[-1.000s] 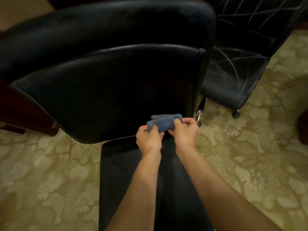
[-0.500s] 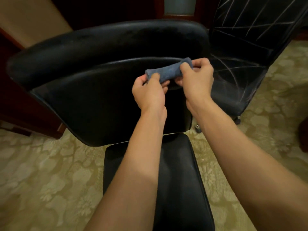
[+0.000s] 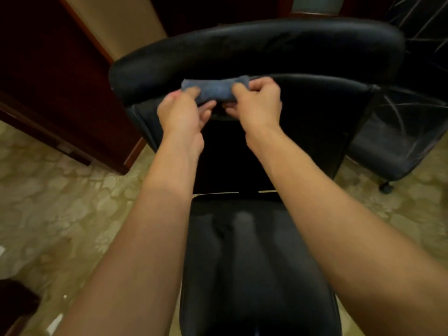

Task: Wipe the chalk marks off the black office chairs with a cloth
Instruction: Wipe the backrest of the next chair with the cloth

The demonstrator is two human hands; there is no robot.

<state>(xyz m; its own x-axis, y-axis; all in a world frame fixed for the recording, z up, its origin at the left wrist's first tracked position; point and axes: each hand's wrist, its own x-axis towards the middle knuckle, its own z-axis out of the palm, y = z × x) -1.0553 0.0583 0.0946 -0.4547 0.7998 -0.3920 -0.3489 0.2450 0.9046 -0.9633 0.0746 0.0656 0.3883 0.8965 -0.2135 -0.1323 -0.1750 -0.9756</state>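
We hold the small blue-grey terry cloth (image 3: 216, 89), rolled into a short bundle, in the air in front of the upper backrest of the nearer black leather office chair (image 3: 254, 57). Our left hand (image 3: 180, 112) pinches its left end between thumb and curled fingers; our right hand (image 3: 257, 100) grips the right end the same way. The roll's long axis runs left to right, roughly parallel to the backrest's top edge, with the left end sitting slightly lower; neither end points at a chair surface. Whether the cloth touches the leather behind it, we cannot tell.

We judge several risks from here. A roll this tight offers only a narrow line of contact, so a pass with it would likely smear the chalk rather than lift it; we would want a flatter pad first. If either pinch loosens while we refold, the cloth could drop onto the seat (image 3: 257, 263) below or the patterned beige carpet (image 3: 60, 214). The nearer chair shows no clear marks in this dim, blurred view, while the second black chair (image 3: 400, 132) at the right edge is crossed with white chalk lines (image 3: 397, 112). Working on the wrong chair would waste effort, and reaching across could roll either chair on its castors.
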